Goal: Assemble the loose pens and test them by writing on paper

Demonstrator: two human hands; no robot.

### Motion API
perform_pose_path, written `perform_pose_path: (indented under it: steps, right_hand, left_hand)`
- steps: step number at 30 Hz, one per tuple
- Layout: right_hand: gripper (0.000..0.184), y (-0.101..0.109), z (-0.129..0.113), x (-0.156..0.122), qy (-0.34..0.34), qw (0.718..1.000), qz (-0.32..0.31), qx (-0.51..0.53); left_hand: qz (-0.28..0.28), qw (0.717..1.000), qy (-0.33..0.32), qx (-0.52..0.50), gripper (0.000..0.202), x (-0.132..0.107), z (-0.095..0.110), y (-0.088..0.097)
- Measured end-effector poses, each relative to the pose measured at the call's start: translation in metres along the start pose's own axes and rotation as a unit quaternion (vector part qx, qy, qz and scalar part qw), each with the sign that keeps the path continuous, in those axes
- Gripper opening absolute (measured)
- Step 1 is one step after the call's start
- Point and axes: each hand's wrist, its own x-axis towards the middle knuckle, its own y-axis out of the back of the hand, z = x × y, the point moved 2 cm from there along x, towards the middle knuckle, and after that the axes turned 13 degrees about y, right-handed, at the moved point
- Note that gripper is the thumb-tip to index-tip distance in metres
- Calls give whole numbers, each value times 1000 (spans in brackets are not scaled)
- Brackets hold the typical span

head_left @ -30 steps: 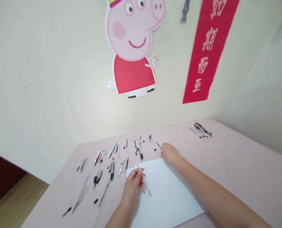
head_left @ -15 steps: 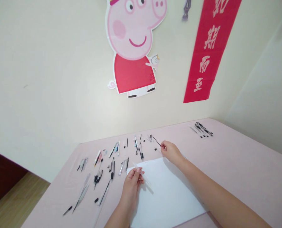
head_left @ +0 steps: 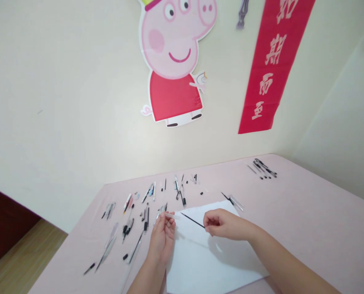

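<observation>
One refill (head_left: 193, 220) in right hand (head_left: 224, 223); wide tabletop (head_left: 307, 216) beyond paper (head_left: 212, 267) edge

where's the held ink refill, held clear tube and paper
Held ink refill (head_left: 193, 220): head view, middle of its dark shaft.
Held clear tube (head_left: 172, 216): head view, its exposed length.
Paper (head_left: 206, 259): head view, its bare middle.

only text I can make out is on the red banner (head_left: 269, 87), white characters (head_left: 276, 49) running down; 期, 而, 至 read okay; top one's cropped, looks like 如
</observation>
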Motion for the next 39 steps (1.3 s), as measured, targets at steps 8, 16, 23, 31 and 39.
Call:
perform_pose_path:
  steps: [8,16,23,31,39]
  right_hand:
    - [7,0,2,-1,-10,999,-12,-51]
    - [9,-1,4,2,0,997,8,-71]
    - [11,3,7,3,2,987,58,-151]
    - [19,15,13,10,16,957,103,-271]
    - [21,33,7,10,-12,934,105,-340]
  left_hand:
    - [0,1000,-1,-18,19,3,0,1]
    - [-23,999,-11,24,13,2,-2,0]
    - [-8,995,-50,81,7,1,-2,0]
    - [36,991,-56,114,5,12,2,-15]
    - [63,993,-46,84,9,19,-7,-34]
